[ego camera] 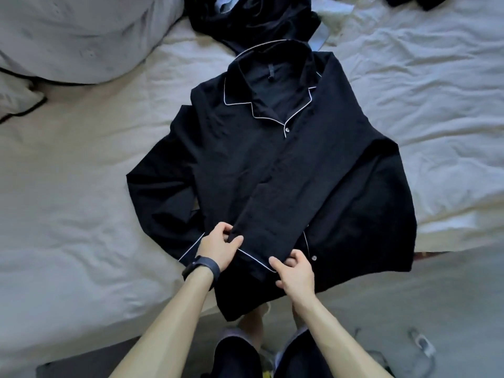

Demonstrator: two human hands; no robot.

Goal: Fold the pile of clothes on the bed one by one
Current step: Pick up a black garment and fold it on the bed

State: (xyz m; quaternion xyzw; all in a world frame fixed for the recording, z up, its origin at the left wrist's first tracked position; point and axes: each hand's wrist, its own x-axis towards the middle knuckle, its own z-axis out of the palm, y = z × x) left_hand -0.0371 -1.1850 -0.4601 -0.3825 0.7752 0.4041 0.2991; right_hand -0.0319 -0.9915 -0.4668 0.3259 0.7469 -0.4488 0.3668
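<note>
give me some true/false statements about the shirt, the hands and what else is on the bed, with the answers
1. The left hand and the right hand both pinch the cuff of a sleeve laid across the shirt. True.
2. The collar points toward the person. False: it points away from them.
3. A dark band sits on the right wrist. False: it is on the left wrist.
4. A pile of dark clothes lies beyond the collar. True.
</note>
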